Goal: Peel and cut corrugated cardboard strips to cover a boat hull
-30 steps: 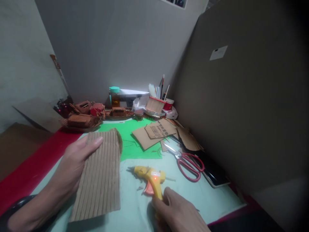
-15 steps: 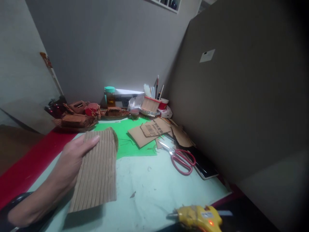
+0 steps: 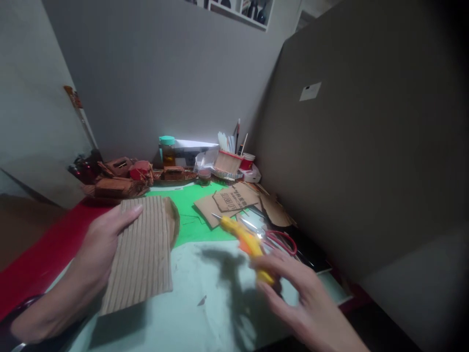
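Note:
On the left, my left hand (image 3: 100, 244) grips a ribbed piece of corrugated cardboard (image 3: 141, 254) by its left edge, thumb on top. The piece is tilted above the table, and a curved brown part shows behind its right edge. My right hand (image 3: 296, 288) has its fingers around the handle of a yellow glue gun (image 3: 247, 239), which is slightly blurred. The gun's metal nozzle points up and left, over a flat cardboard sheet with printed letters (image 3: 220, 205). Red-handled scissors (image 3: 282, 240) lie just beyond the gun, partly hidden by it.
Brown model boats (image 3: 117, 187) stand at the back left, near a jar with a teal lid (image 3: 167, 151). A holder with brushes (image 3: 229, 161) is at the back. A green sheet (image 3: 186, 222) lies mid-table. A grey partition (image 3: 366, 146) borders the right side.
My right hand has come into view holding the glue gun, which was lying at the lower right. The cardboard in my left hand has shifted slightly left.

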Demonstrator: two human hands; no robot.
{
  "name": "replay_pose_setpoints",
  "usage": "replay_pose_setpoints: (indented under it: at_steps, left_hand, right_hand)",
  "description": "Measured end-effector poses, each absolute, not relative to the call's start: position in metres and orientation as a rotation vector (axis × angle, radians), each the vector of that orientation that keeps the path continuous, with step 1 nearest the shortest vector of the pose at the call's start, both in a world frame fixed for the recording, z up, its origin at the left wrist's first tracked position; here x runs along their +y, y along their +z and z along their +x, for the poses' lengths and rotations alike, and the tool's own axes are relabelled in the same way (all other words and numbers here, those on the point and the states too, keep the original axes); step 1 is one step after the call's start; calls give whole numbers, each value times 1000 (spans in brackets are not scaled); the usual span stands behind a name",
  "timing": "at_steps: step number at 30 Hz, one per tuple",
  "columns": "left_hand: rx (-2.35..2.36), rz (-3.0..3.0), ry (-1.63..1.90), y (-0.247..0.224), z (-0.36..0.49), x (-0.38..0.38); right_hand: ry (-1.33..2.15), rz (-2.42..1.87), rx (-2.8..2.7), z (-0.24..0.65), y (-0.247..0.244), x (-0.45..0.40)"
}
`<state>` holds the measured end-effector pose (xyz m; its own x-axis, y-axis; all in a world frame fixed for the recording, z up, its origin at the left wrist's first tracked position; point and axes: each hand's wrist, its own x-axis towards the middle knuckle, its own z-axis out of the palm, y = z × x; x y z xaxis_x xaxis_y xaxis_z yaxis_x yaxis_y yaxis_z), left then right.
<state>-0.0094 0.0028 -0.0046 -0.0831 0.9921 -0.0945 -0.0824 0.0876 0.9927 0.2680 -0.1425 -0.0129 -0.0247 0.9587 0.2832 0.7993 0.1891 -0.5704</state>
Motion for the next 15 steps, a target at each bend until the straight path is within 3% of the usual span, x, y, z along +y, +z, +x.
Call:
replay_pose_setpoints:
  at_steps: [7,15]
  left_hand:
    - [1252,996,1302,-4,-16,4]
    - [1185,964,1290,-8,-21,6]
  right_hand:
    - [280,-1649,-1992,202,-37,-20]
    - [424,-1493,-2171,205,-44,-25]
